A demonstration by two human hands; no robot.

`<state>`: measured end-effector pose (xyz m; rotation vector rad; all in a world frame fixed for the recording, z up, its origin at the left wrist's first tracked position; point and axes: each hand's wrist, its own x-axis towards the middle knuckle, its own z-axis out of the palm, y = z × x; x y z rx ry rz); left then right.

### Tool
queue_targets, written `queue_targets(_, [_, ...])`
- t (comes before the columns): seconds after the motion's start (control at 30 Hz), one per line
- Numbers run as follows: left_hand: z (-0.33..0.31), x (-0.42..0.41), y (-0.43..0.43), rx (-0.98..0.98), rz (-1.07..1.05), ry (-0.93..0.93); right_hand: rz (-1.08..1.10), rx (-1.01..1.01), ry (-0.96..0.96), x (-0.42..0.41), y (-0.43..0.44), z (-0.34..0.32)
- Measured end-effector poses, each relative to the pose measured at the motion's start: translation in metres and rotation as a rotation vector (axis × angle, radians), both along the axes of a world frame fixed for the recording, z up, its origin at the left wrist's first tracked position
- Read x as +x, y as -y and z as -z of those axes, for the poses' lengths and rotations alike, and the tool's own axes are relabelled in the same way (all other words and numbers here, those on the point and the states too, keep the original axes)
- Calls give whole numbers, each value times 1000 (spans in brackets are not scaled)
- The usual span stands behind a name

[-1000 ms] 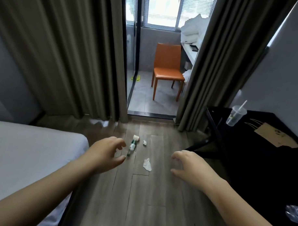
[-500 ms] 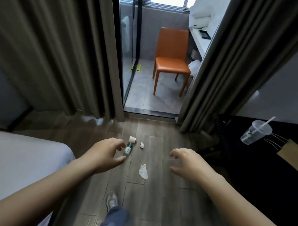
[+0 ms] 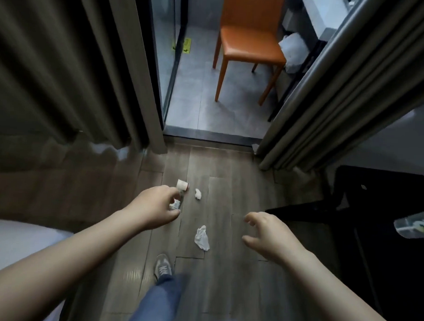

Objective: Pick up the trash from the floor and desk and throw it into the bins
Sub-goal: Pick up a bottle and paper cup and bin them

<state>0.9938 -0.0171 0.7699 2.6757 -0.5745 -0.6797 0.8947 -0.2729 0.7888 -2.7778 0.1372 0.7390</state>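
My left hand (image 3: pixel 154 208) has its fingers (image 3: pixel 166 191) loosely curled with a gap to the thumb, gripping nothing. From up here a little bottle (image 3: pixel 176 203) on the floor peeks out through that gap. Right hand (image 3: pixel 272 234) is the same deal: spread, hooked, holding nothing. Between my hands a crumpled tissue (image 3: pixel 201 238) lies on the wood floor (image 3: pixel 226 281). Just past the bottle there's a little white cup (image 3: pixel 182 184) on its side, with a tiny tissue wad (image 3: pixel 198 194) right of it. My shoe (image 3: pixel 163 269) is nearer. Black desk (image 3: pixel 385 202) on the right with a blurry plastic cup (image 3: pixel 413 226), orange chair (image 3: pixel 248 41) far off
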Motion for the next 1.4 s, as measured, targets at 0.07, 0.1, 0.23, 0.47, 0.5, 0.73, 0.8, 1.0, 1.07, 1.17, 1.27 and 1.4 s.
queue_targets(0.07, [27,28,4,25,-9,-23,17,13,-3,29,2,23])
queue_targets(0.1, [41,38,6,41,-18,-42,20,20,-13,42,3,35])
queue_targets(0.23, [102,64,15,95,-57,-120,-6,42,-60,84,13,91])
queue_targets(0.47, [239,90,36,153,-169,-194,-80,52,-95,149,37,232])
queue_targets(0.5, [261,93,38,150,-187,-195,-94,49,-99,157,40,253])
queue_targets(0.73, [445,114,49,155,-248,-205,-166,46,-81,215,43,434])
queue_targets(0.8, [499,126,44,173,-263,-173,-185,43,-59,233,39,488])
queue_targets(1.0, [655,167,31,284,-191,-91,-244,18,-10,283,22,645])
queue_targets(1.07, [694,181,31,280,-179,-55,-234,16,21,296,18,686])
queue_targets(1.17, [732,194,34,278,-190,-21,-282,-29,-1,307,17,729])
queue_targets(1.27, [753,196,37,285,-236,-39,-310,-50,-25,314,21,739])
queue_targets(1.4, [758,198,44,288,-304,-77,-239,-6,30,318,24,736])
